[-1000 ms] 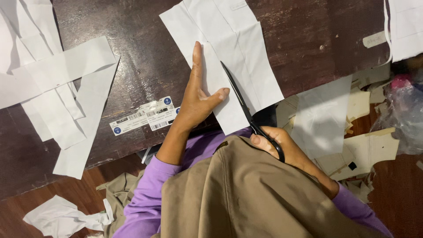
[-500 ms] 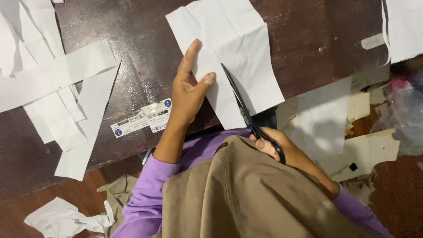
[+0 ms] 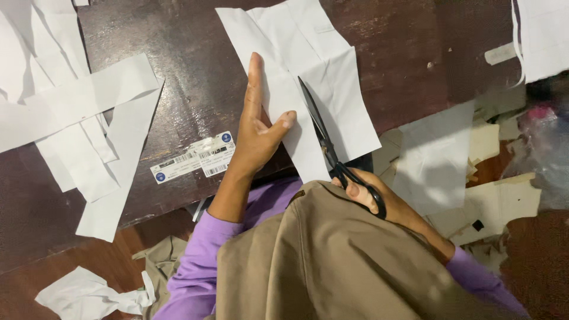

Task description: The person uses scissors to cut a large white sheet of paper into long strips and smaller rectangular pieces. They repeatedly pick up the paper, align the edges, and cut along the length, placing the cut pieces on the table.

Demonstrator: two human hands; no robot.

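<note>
While my left hand (image 3: 256, 133) lies flat with the fingers stretched out, grasping nothing and just pressing on the near left edge of the white fabric piece (image 3: 308, 89), my right hand (image 3: 370, 195) has its fingers clenched through the handles of the black scissors (image 3: 332, 155). That white piece is my landmark: it lies on the dark wooden tabletop (image 3: 189, 83), near the tabletop's near edge, and its near corner hangs a bit past that edge toward my lap. The blades are partly apart and cross its near right part, tips pointing away from me, with my left thumb just beside them. Left of the piece, a little apart, sit a couple of small white stickers (image 3: 195, 159) stuck on the wood, and further left a bunch of long white strips (image 3: 83, 112) overlap in a loose pile. Right of the piece, past the tabletop's edge, there's a mess of white and cream offcuts (image 3: 468, 172) lower down. Nearer to me than the piece is tan cloth (image 3: 332, 261) over my lap, and a crumpled white scrap (image 3: 89, 295) lies on the reddish floor off to the left.
</note>
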